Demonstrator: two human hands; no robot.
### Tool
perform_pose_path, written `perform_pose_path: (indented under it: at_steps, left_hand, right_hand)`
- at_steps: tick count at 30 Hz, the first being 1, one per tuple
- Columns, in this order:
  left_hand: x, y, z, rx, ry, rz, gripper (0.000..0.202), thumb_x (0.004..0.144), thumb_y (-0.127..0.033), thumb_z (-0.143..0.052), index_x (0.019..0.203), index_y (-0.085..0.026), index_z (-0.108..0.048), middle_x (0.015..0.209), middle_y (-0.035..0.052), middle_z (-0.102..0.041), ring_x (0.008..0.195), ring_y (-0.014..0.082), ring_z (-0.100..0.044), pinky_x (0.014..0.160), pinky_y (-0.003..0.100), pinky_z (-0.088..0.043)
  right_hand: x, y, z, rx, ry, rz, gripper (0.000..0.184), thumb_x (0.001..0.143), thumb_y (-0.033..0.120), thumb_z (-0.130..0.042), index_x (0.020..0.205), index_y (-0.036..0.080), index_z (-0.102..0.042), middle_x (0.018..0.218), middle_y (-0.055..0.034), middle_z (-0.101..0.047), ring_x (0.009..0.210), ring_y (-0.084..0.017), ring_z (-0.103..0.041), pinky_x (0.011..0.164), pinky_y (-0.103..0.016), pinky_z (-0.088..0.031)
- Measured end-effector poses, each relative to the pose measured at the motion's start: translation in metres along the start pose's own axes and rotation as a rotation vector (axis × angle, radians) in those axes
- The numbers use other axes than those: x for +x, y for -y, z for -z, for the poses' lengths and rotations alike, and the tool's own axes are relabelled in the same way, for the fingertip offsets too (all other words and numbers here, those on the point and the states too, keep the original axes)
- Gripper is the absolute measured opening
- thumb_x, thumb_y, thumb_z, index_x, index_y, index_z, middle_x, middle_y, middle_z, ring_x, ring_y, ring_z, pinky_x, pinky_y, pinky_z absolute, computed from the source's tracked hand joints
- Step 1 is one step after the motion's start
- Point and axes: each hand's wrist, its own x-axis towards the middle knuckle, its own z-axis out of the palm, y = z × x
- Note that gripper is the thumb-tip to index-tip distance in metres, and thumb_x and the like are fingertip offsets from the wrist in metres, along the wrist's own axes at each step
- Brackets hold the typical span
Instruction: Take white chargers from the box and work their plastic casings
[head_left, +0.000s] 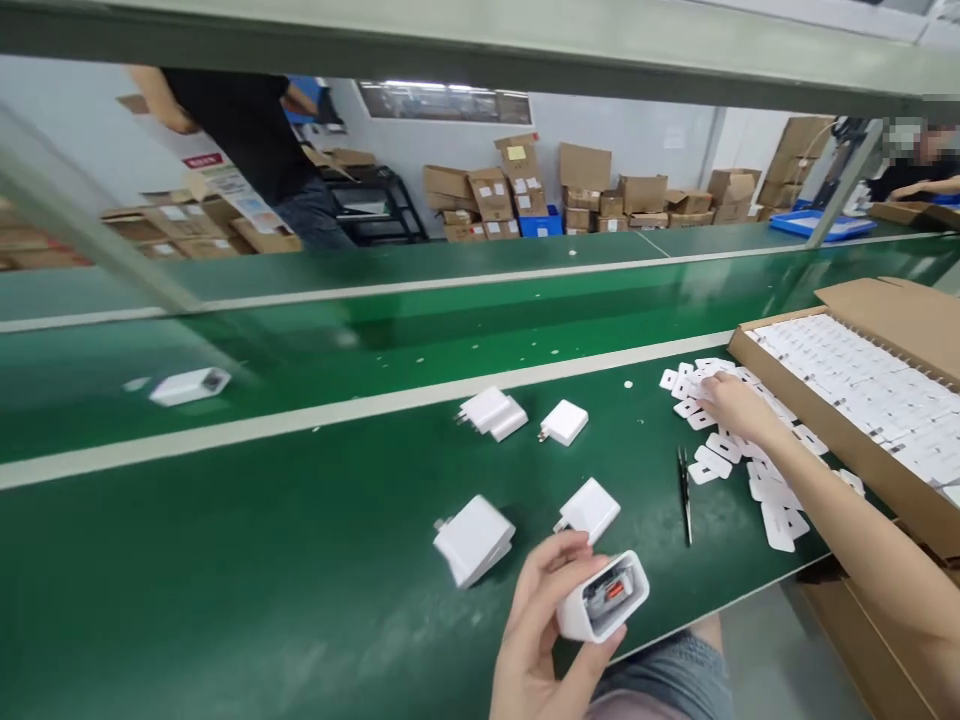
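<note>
My left hand (551, 620) is closed around a white charger housing (600, 600). Its open end faces me, showing metal parts and an orange-red port insert inside. At the pile of small white end plates (712, 455), many with a slot cut in them, my right hand (739, 405) has its fingers pinched on a plate at the far side; the fingertips partly hide it. A pair of black tweezers (685, 497) lies left of the pile. Beyond my left hand are several white chargers with prongs, including one charger (591, 510) just behind it and a charger (476, 540) further left.
An open cardboard box (825, 400) filled with rows of white parts stands at the right. Across the green belt (420, 350) lies another open-ended housing (189, 386) at the left. A metal beam (480, 50) crosses overhead. A person (240, 140) stands behind, near stacked cartons (517, 190).
</note>
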Motion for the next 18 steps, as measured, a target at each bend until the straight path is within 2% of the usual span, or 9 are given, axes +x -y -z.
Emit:
perform_pose_path:
  at_steps: [3, 5, 7, 9, 11, 13, 15, 18]
  left_hand:
    - [-0.008, 0.003, 0.003, 0.053, 0.013, -0.087, 0.028, 0.083, -0.049, -0.074, 0.097, -0.025, -0.078, 0.116, 0.0107, -0.069, 0.100, 0.0243, -0.071, 0.071, 0.025, -0.062]
    - [-0.013, 0.004, 0.002, 0.006, 0.005, -0.098, 0.025, 0.085, -0.044, -0.073, 0.101, -0.025, -0.078, 0.117, 0.0106, -0.070, 0.104, 0.0248, -0.071, 0.074, 0.025, -0.062]
    - [-0.016, 0.003, 0.002, -0.073, -0.010, -0.087, 0.021, 0.085, -0.038, -0.075, 0.102, -0.026, -0.078, 0.119, 0.0097, -0.072, 0.109, 0.0250, -0.070, 0.078, 0.025, -0.062]
    - [-0.017, 0.000, 0.002, -0.140, -0.009, -0.073, 0.018, 0.084, -0.034, -0.077, 0.101, -0.027, -0.078, 0.119, 0.0084, -0.073, 0.110, 0.0241, -0.071, 0.081, 0.024, -0.062]
    - [-0.015, -0.002, 0.002, -0.184, 0.008, -0.068, 0.018, 0.082, -0.031, -0.079, 0.100, -0.028, -0.079, 0.119, 0.0076, -0.074, 0.108, 0.0233, -0.072, 0.082, 0.024, -0.062]
    - [-0.012, -0.005, 0.004, -0.194, 0.033, -0.081, 0.019, 0.082, -0.030, -0.080, 0.100, -0.028, -0.079, 0.119, 0.0074, -0.075, 0.107, 0.0231, -0.073, 0.082, 0.024, -0.063]
    - [-0.010, -0.006, 0.007, -0.171, 0.083, -0.103, 0.020, 0.083, -0.028, -0.078, 0.103, -0.029, -0.079, 0.121, 0.0075, -0.074, 0.109, 0.0232, -0.073, 0.083, 0.025, -0.063]
    - [-0.011, -0.007, 0.012, -0.119, 0.152, -0.118, 0.024, 0.086, -0.024, -0.074, 0.109, -0.030, -0.078, 0.126, 0.0085, -0.073, 0.113, 0.0245, -0.071, 0.086, 0.027, -0.063]
  right_hand:
    - [0.003, -0.020, -0.009, 0.019, -0.113, 0.056, 0.032, 0.089, 0.054, -0.062, 0.075, 0.026, -0.065, 0.068, -0.0069, -0.062, 0.064, -0.025, -0.064, 0.072, -0.049, -0.059]
    - [0.004, -0.009, -0.003, 0.041, -0.098, 0.073, 0.031, 0.089, 0.052, -0.063, 0.076, 0.024, -0.066, 0.069, -0.0089, -0.062, 0.063, -0.025, -0.062, 0.068, -0.045, -0.057]
    - [-0.002, 0.022, 0.011, 0.059, -0.075, 0.084, 0.026, 0.092, 0.047, -0.061, 0.088, 0.022, -0.069, 0.082, -0.0117, -0.067, 0.068, -0.025, -0.064, 0.068, -0.043, -0.057]
    - [-0.021, 0.068, 0.027, 0.102, -0.018, 0.143, 0.022, 0.096, 0.040, -0.058, 0.108, 0.025, -0.069, 0.103, -0.0116, -0.069, 0.081, -0.025, -0.067, 0.073, -0.041, -0.058]
    - [-0.047, 0.118, 0.040, 0.235, 0.113, 0.349, 0.026, 0.099, 0.033, -0.058, 0.124, 0.029, -0.064, 0.112, -0.0088, -0.066, 0.097, -0.024, -0.066, 0.083, -0.037, -0.058]
    - [-0.073, 0.159, 0.045, 0.326, 0.232, 0.539, 0.034, 0.101, 0.025, -0.056, 0.135, 0.028, -0.056, 0.112, -0.0085, -0.064, 0.100, -0.020, -0.064, 0.082, -0.030, -0.057]
    - [-0.089, 0.185, 0.042, 0.379, 0.285, 0.620, 0.039, 0.102, 0.022, -0.054, 0.141, 0.024, -0.050, 0.110, -0.0093, -0.063, 0.101, -0.019, -0.061, 0.083, -0.028, -0.056]
    - [-0.095, 0.197, 0.033, 0.443, 0.285, 0.617, 0.036, 0.103, 0.020, -0.053, 0.139, 0.022, -0.051, 0.107, -0.0096, -0.063, 0.100, -0.019, -0.060, 0.082, -0.029, -0.056]
